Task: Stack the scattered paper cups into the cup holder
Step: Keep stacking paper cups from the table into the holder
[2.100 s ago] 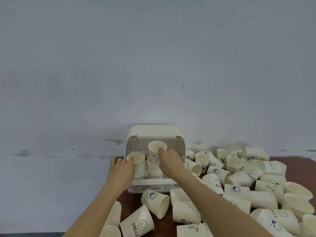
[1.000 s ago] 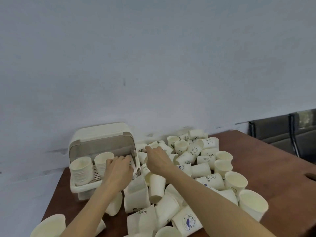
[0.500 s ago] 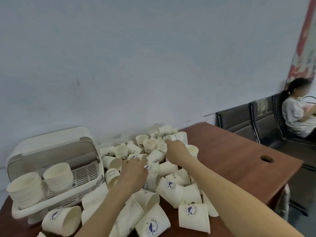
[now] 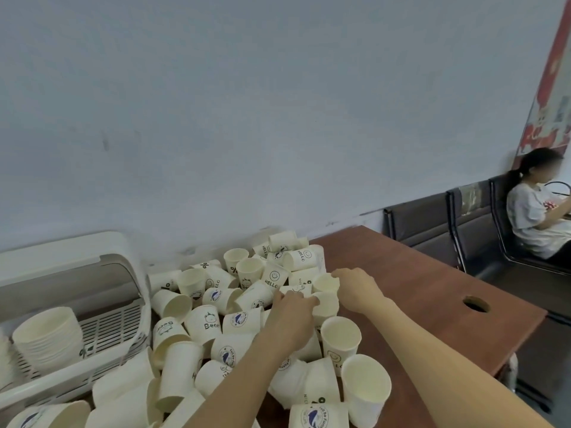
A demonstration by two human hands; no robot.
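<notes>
Several cream paper cups point(image 4: 213, 322), upright and tipped over, are piled on the brown table point(image 4: 417, 298). My right hand point(image 4: 355, 288) pinches the rim of an upright cup point(image 4: 324, 284) at the pile's right edge. Just left of it my left hand point(image 4: 293, 316) lies over the pile, its fingertips curled on the neighbouring cup point(image 4: 327, 307). The white cup holder point(image 4: 77, 384) stands at the far left with its lid point(image 4: 61, 251) raised. A nested stack of cups point(image 4: 49, 335) sits on its slatted floor.
The table ends at the right, with a round cable hole point(image 4: 475, 304) near that edge. Dark chairs point(image 4: 432, 230) line the wall beyond, and a seated person point(image 4: 537, 217) is at far right. A grey wall runs behind the pile.
My view has swung right, away from the holder. Both hands left the holder and moved across the pile to its right side, where they now touch two cups.
</notes>
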